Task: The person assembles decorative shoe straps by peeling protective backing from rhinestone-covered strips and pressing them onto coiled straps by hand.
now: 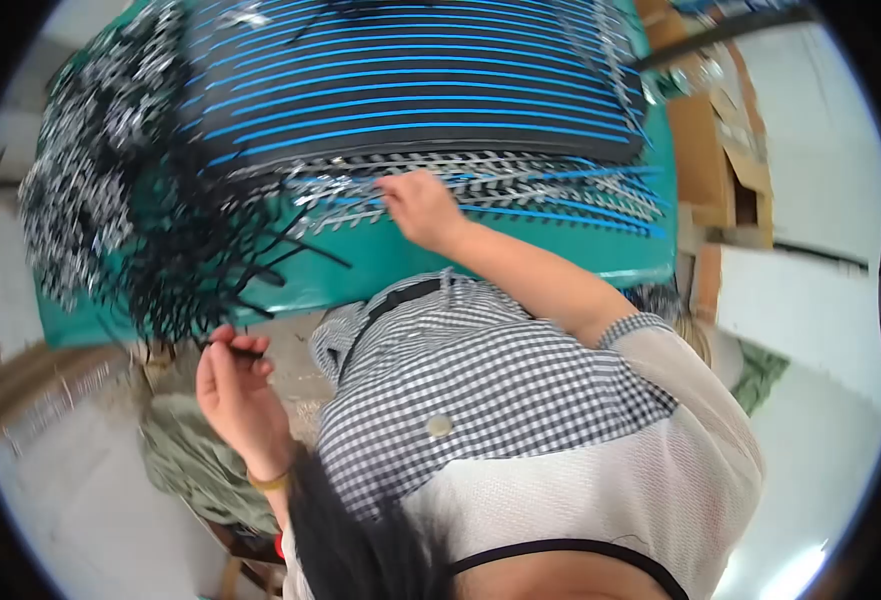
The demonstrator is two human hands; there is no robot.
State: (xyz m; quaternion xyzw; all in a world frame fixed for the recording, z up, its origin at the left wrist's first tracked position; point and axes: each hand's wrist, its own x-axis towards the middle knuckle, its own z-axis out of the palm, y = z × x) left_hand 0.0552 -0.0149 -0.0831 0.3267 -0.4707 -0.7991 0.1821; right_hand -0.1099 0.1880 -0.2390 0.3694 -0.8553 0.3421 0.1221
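My left hand (pixel 232 380) is closed around a short black strip (pixel 245 352), just off the front edge of the green table, below a tangle of black strips (pixel 185 265). Over the table, my right hand (pixel 418 208) has its fingers pinched at the left part of a bundle of blue and black-and-silver strips (pixel 560 190); what lies between the fingertips is too small to tell. Behind this bundle lies a black panel (pixel 380 95) crossed by parallel blue strips.
A large heap of silver and black strips (pixel 90 160) covers the left end of the green table (pixel 540 250). Cardboard boxes (pixel 705 165) stand to the right. Green cloth (pixel 195 450) lies at the lower left. A dark bar (pixel 720 38) reaches in from the upper right.
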